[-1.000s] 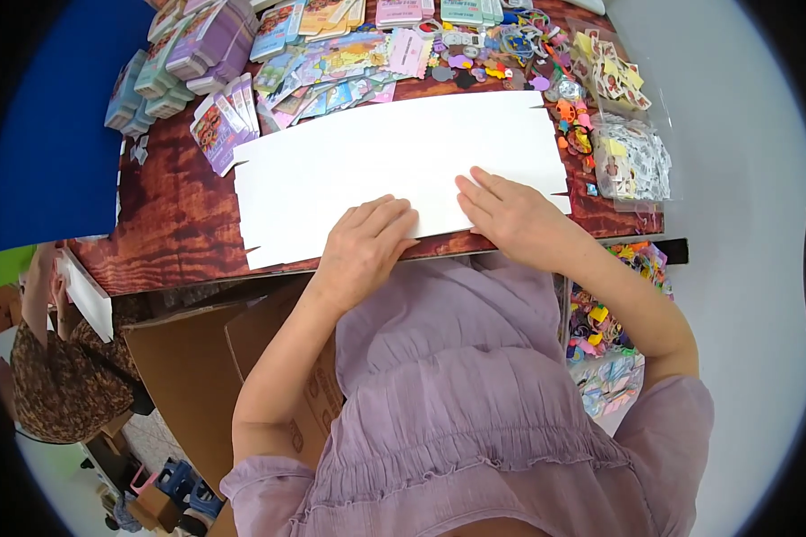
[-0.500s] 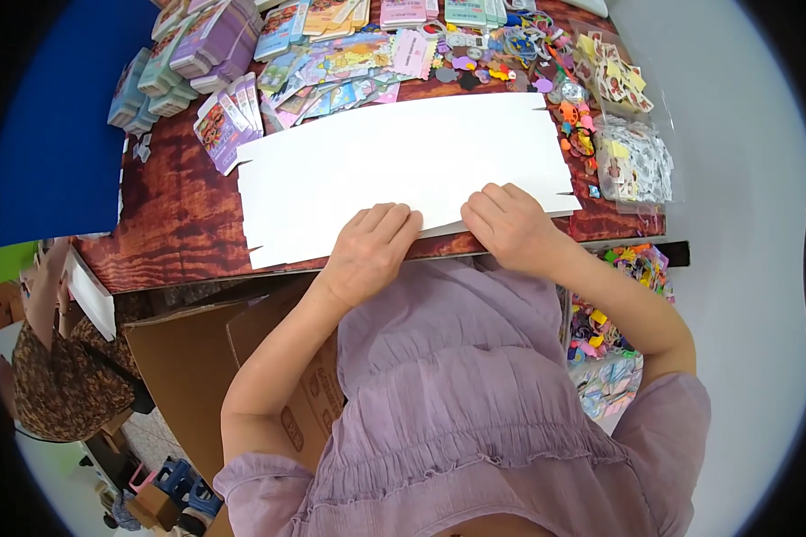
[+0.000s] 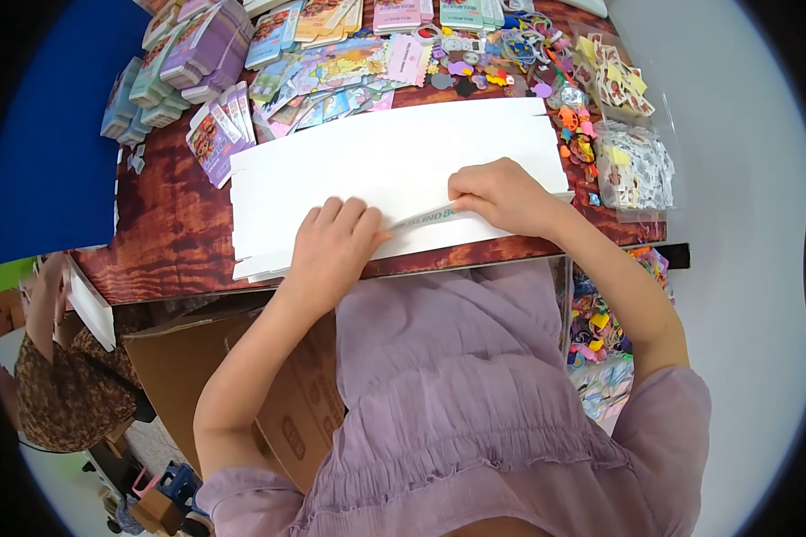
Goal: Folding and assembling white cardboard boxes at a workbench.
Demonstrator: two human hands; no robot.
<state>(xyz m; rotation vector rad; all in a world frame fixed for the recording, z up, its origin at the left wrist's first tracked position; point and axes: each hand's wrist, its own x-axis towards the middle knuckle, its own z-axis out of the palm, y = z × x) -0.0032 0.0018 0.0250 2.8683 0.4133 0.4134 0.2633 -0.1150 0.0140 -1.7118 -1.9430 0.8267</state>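
Note:
A wide white card sheet [image 3: 367, 157] with slits at its corners lies on the table before me. Its near edge is bent up, and a narrow printed strip [image 3: 425, 217] shows between my hands. My left hand [image 3: 333, 251] grips the bent edge near its middle, thumb and fingers together. Farther right, my right hand [image 3: 503, 195] pinches the same edge, fingers curled over it. The fingers' undersides are hidden.
Purple and teal card stacks [image 3: 197, 54] stand at the far left, beside loose printed packets [image 3: 331, 76]. Small coloured charms [image 3: 573, 121] and a clear bag of cut-outs [image 3: 636, 166] lie right. A cardboard box [image 3: 188, 358] sits below the table; another person's arm [image 3: 45, 304] shows left.
Both hands have lifted the near edge of the sheet and folded it away from me, baring the printed strip. My right hand moved farther over the sheet.

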